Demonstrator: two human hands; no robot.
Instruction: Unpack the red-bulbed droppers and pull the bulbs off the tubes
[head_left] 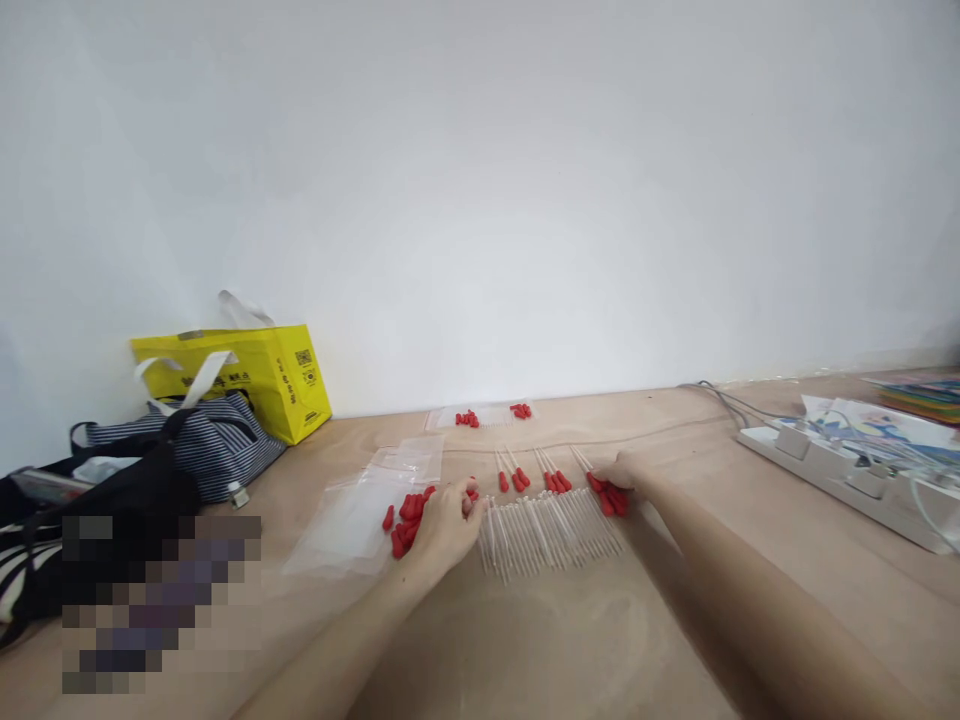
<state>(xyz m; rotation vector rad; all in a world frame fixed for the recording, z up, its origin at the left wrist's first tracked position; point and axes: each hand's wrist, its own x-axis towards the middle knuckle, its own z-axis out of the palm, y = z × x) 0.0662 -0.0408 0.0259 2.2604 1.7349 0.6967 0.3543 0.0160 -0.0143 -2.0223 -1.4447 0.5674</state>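
My left hand is curled at the left end of a row of thin, pale sticks. Its thumb and fingers close around a small red piece, of which only a bit shows. Just left of that hand lies a pile of red, bulb-shaped pieces. Beyond the row are several pale sticks with red ends. My right hand is at the row's right end, its fingers closed over a cluster of red-ended sticks; the fingertips are partly hidden.
Clear plastic bags lie at left; another bag with red pieces is by the wall. A yellow bag, striped bag and black bag stand far left. A white power strip with cables is at right.
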